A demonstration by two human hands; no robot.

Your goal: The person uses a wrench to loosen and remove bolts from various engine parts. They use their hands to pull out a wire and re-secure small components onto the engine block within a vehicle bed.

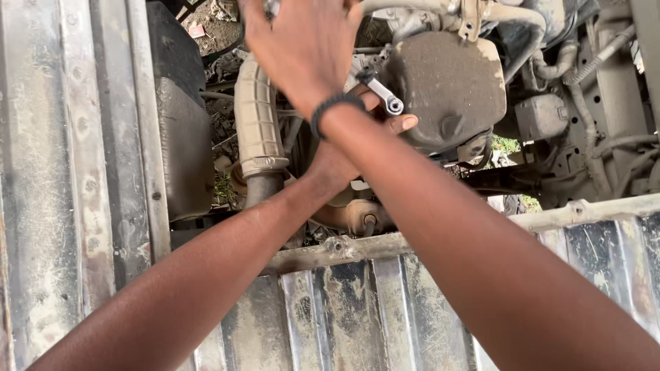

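Overhead, the right hand (306, 48), a black braided band at its wrist, reaches up into the grimy underside of a vehicle with its back to the camera, so I cannot tell whether its fingers are curled on anything. Beneath that wrist the left hand (357, 141) grips a small shiny steel wrench (381, 93) (only its ring end pokes out), close beside a rounded, dust-caked metal housing (450, 86). A ribbed, tan pipe (258, 117) curves down at the left, and scuffed corrugated sheet metal (344, 316) spans the foreground.
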